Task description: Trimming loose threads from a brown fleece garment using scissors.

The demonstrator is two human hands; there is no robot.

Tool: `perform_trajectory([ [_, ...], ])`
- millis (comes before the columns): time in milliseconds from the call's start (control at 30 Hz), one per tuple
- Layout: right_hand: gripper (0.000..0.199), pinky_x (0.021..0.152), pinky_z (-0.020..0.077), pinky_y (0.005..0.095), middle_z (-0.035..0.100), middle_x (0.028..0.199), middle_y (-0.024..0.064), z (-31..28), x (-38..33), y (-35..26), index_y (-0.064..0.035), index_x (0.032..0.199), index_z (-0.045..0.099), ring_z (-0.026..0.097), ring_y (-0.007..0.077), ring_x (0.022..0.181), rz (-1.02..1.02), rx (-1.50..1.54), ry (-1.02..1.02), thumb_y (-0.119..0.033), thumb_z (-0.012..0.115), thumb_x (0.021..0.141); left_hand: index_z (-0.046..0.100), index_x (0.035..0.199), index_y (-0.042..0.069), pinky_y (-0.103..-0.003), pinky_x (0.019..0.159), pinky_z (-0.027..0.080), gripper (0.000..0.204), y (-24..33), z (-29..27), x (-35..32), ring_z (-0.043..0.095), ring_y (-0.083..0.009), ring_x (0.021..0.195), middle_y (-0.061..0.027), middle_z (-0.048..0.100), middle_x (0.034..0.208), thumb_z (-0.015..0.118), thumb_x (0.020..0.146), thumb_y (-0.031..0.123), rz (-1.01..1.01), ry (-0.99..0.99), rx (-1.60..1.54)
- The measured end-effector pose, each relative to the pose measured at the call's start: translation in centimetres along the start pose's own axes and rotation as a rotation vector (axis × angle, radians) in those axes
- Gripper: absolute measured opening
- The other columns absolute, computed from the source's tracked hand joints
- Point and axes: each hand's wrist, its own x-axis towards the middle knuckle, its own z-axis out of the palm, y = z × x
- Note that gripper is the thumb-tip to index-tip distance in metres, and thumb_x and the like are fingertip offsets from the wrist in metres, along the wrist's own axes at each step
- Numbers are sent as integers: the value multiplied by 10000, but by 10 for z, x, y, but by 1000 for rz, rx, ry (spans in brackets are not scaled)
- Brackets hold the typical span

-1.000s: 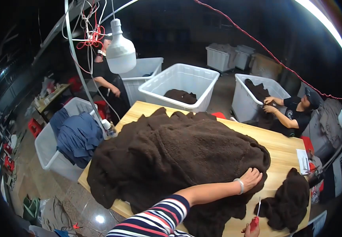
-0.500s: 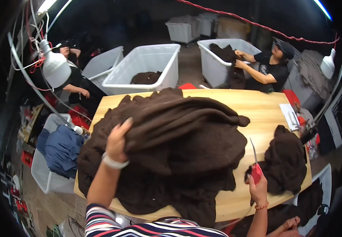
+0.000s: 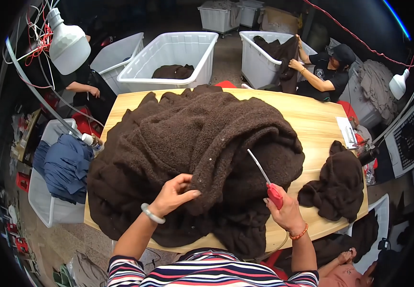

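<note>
A large heap of dark brown knitted cloth (image 3: 183, 119) covers the left and middle of the wooden table (image 3: 307, 112). My left hand (image 3: 171, 197) is at the near edge of a raised fold, its thumb and forefinger on either side of the cloth; the other fingers are partly hidden. My right hand (image 3: 287, 214) grips a red-handled air blow gun (image 3: 274, 195). Its thin metal nozzle points up and left over the heap, and a hose trails below the hand. A smaller pile of brown knitwear (image 3: 338, 186) lies to the right.
Behind the table stand white bins (image 3: 206, 60), one beside a seated person (image 3: 328, 71) handling brown cloth. Another person's arm (image 3: 85, 89) shows at left, near a bin of blue clothing (image 3: 68, 165). White bulbs (image 3: 68, 45) hang at both sides. More hands (image 3: 346, 256) appear lower right.
The lifted cloth has come down over the heap. My left hand has moved down and right to its near edge. My right hand has brought the blow gun left, over the heap.
</note>
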Motion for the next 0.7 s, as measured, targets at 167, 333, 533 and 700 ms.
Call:
perform_trajectory([
  [167, 440, 759, 540, 387, 677, 984, 181, 5, -14, -23, -59, 1230, 575, 667, 370, 896, -27, -45, -27, -144, 715, 822, 618, 1117, -33, -251, 811, 517, 241, -6, 12, 44, 604, -78, 894, -29, 669, 1020, 674, 895, 43, 101, 19, 41],
  [333, 462, 688, 538, 413, 677, 833, 177, 4, -32, -50, -133, 1243, 582, 669, 369, 779, 33, -148, -293, -234, 734, 818, 691, 959, -36, -223, 713, 509, 122, -34, 3, 54, 590, -54, 780, 0, 685, 879, 709, 873, 49, 161, 152, 76],
  [533, 441, 612, 526, 463, 660, 702, 182, 8, -36, -60, -138, 1249, 559, 664, 381, 673, 49, -193, -289, -323, 676, 867, 708, 986, -25, -220, 737, 506, 141, -33, 13, 48, 608, -62, 801, -17, 699, 919, 725, 858, 32, 112, 172, -137],
  [700, 413, 692, 522, 445, 662, 815, 172, 10, -34, -66, -124, 1234, 568, 656, 348, 777, -35, -179, -392, -281, 672, 867, 661, 935, -23, -210, 728, 467, 158, -20, 0, 52, 547, -38, 789, 23, 649, 877, 749, 854, 82, 98, 69, -23],
])
